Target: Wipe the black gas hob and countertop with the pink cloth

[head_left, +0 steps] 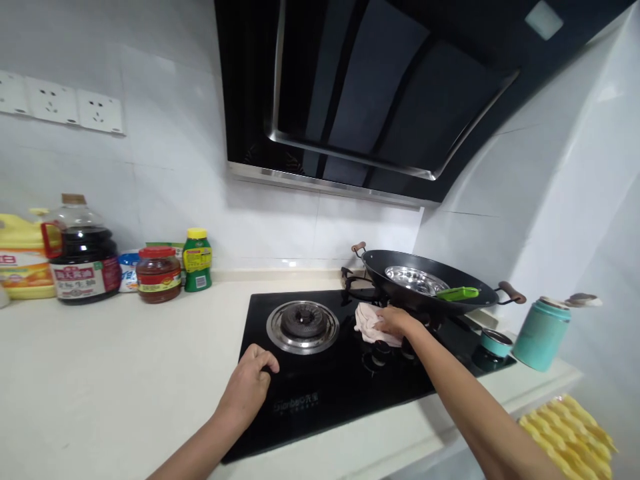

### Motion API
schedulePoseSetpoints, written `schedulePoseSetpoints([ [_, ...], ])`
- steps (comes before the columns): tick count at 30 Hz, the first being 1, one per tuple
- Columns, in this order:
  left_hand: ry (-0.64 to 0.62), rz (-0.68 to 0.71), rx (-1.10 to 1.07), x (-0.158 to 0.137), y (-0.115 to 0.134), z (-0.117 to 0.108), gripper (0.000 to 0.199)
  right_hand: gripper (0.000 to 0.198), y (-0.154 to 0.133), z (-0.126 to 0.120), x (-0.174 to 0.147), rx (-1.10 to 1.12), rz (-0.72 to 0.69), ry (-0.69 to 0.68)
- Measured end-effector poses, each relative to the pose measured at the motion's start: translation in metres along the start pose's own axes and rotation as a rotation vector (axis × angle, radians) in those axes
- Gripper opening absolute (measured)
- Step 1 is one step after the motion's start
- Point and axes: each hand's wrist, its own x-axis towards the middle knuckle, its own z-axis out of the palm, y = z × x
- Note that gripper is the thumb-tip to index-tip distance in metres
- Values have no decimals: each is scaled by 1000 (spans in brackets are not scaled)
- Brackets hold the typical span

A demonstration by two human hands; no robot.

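My right hand [399, 321] presses a pale pink cloth [369, 321] onto the black glass cooktop [325, 377], its fingers closed on the bunched fabric. The cloth lies just behind a control knob [381, 352] and in front of the wok [395, 288]. My left hand [253, 383] hovers by the cooktop's left edge with its fingers curled in and nothing visible in them. Between the hands and farther back is the bare left burner [303, 327] with its steel ring. Inside the wok sit a shiny steel bowl [413, 280] and a green-handled utensil [457, 293].
At the left back stand a dark soy sauce jug [80, 260], a red-lidded jar [159, 275] and a green bottle [197, 260]. A teal canister [543, 333] and small teal cup [495, 343] stand right. The range hood [350, 100] overhangs the cooktop. Yellow packaging [567, 433] shows below the counter.
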Motion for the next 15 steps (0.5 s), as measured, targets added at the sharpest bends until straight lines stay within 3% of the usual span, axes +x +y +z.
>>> schedulePoseSetpoints([
  [6, -12, 11, 1, -1, -3, 2, 35, 38, -44, 0, 32, 1, -35, 11],
  [15, -53, -22, 12, -4, 5, 1, 39, 38, -113, -23, 96, -40, -145, -21],
])
